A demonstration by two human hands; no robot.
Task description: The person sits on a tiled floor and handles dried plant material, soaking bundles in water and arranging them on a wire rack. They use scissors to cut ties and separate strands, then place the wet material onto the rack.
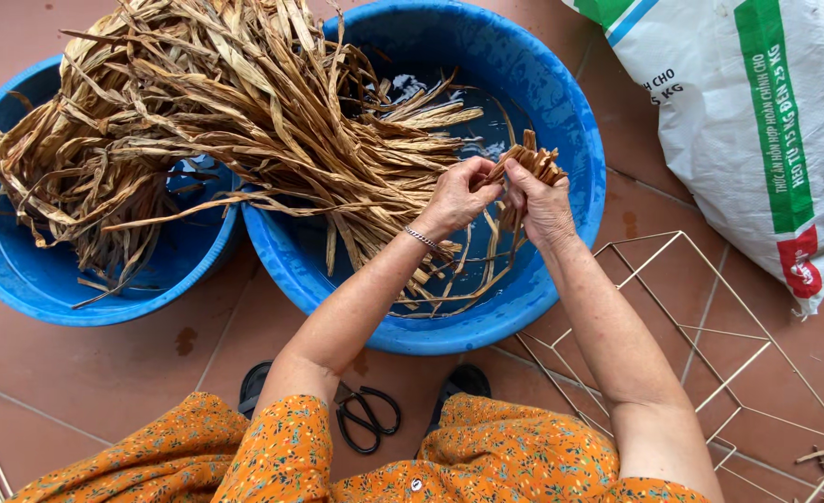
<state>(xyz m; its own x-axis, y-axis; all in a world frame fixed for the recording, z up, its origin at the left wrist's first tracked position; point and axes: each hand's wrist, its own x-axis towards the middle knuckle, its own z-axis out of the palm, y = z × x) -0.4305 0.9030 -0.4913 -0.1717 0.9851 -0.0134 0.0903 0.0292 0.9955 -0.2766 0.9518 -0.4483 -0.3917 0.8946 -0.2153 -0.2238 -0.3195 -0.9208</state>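
My left hand (pixel 458 197) and my right hand (pixel 540 203) are together over the larger blue basin (pixel 575 140), both gripping a small bundle of dried brown leaf strips (pixel 528 160) whose cut ends stick up between my fingers. A thin bracelet circles my left wrist. Wet strips trail down from the bundle into dark water in the basin. A big heap of dried leaf strips (pixel 244 102) lies across this basin and the smaller blue basin (pixel 48 279) to its left.
Black-handled scissors (pixel 367 419) lie on the brown tiled floor between my knees. A thin wire frame (pixel 701 345) rests on the floor at the right. A white woven sack (pixel 756 121) with green and red stripes lies at the top right.
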